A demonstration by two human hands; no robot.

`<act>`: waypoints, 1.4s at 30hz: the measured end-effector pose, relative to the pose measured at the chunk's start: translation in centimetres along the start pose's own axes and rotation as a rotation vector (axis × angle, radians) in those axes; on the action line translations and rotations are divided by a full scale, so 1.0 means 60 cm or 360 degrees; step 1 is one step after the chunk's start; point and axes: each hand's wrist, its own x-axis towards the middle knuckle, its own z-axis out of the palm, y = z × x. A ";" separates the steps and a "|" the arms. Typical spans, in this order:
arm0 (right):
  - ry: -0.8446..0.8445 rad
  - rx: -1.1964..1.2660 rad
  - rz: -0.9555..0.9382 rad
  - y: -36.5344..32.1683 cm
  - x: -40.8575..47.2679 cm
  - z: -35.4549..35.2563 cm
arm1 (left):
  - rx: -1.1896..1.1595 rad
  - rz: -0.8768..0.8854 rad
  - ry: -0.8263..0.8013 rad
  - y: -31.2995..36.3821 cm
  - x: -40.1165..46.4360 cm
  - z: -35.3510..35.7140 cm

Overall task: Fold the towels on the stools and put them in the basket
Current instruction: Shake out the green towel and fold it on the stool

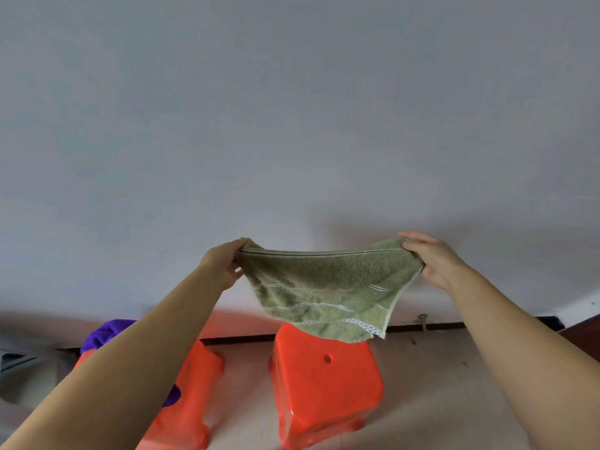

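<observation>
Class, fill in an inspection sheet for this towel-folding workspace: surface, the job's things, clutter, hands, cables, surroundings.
Surface: pale floor; two orange stools, the right stool with a bare seat.
Job's things: green towel held up, spread, above the right stool; purple towel on the left stool; no basket in view.
Clutter: grey thing at the left edge, unclear.
Hands: left hand and right hand each pinch a top corner.
Cables: nothing seen.
Surroundings: plain grey wall.

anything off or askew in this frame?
Nothing damaged or spilled. Both hands, left and right, hold the green terry towel spread above the right orange plastic stool. A purple cloth lies bunched, unfolded, on the left orange stool.
</observation>
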 end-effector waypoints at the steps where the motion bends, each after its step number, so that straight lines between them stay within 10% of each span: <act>1: 0.0038 -0.0032 -0.0036 0.000 0.000 0.002 | 0.0007 0.0016 0.0011 0.001 -0.001 0.001; 12: -0.0051 0.0425 0.0314 0.009 -0.026 -0.001 | -0.0120 -0.0326 -0.0117 0.011 0.000 0.000; 26: -0.0108 0.0041 0.0887 0.059 -0.011 0.012 | -0.0036 -0.0431 0.0074 -0.030 0.007 -0.022; 35: -0.0184 0.0278 0.0446 0.044 -0.001 0.013 | -0.0276 0.0079 0.0035 -0.025 0.010 -0.030; 42: -0.0349 -0.1012 -0.0040 0.009 -0.012 0.006 | -0.0543 0.0404 0.0075 -0.016 0.004 -0.018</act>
